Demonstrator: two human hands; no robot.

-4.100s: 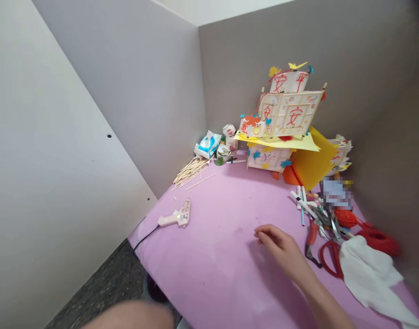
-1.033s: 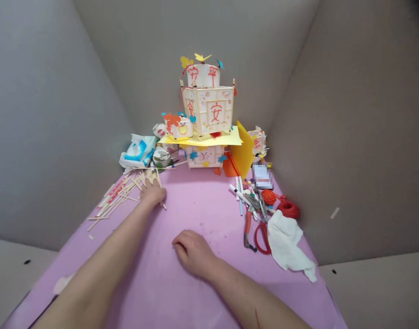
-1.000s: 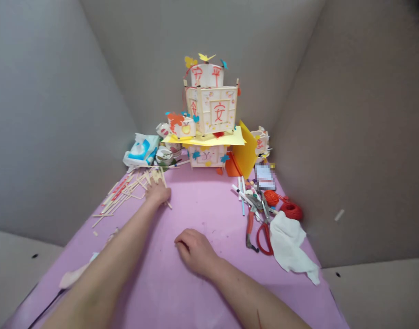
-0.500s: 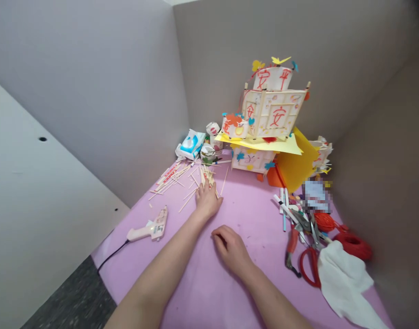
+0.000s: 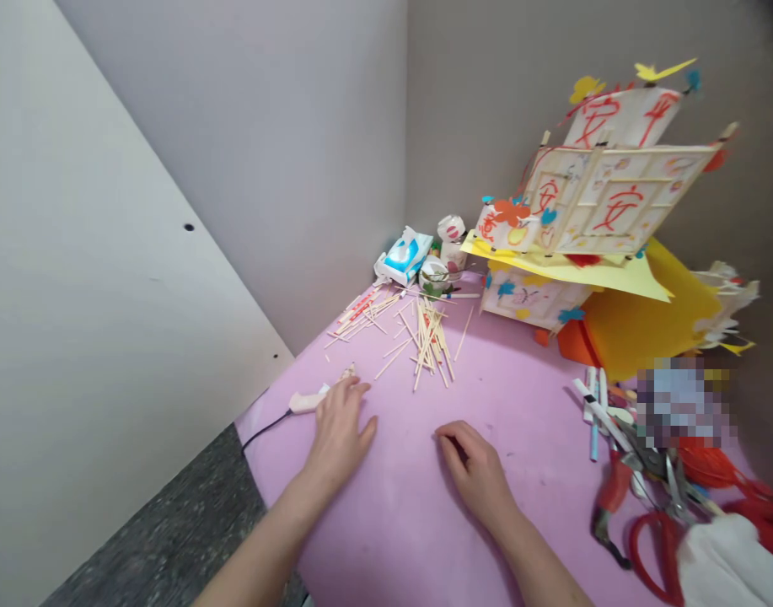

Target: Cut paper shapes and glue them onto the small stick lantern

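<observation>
My left hand (image 5: 339,430) is over the pale pink hot glue gun (image 5: 305,403) on the left of the table, hiding most of its body. The fingers are spread, and nothing shows in them; whether they touch the glue gun I cannot tell. My right hand (image 5: 478,468) rests on the purple tabletop (image 5: 399,514), fingers curled in with the tips together, and nothing visible sticks out. Beyond both hands lies a loose pile of thin wooden sticks (image 5: 430,341). More sticks (image 5: 367,312), some in red-marked wrappers, are scattered to its left.
A decorated paper-and-stick house model (image 5: 620,202) stands at the back right. A wipes pack (image 5: 406,255) and a small pot (image 5: 434,276) sit in the corner. On the right lie markers (image 5: 593,413), pliers (image 5: 610,497), red-handled scissors (image 5: 657,548) and a white cloth (image 5: 733,561).
My left hand has left the stick pile and come back and left over the glue gun. My right hand stays curled on the table. The view has turned left.
</observation>
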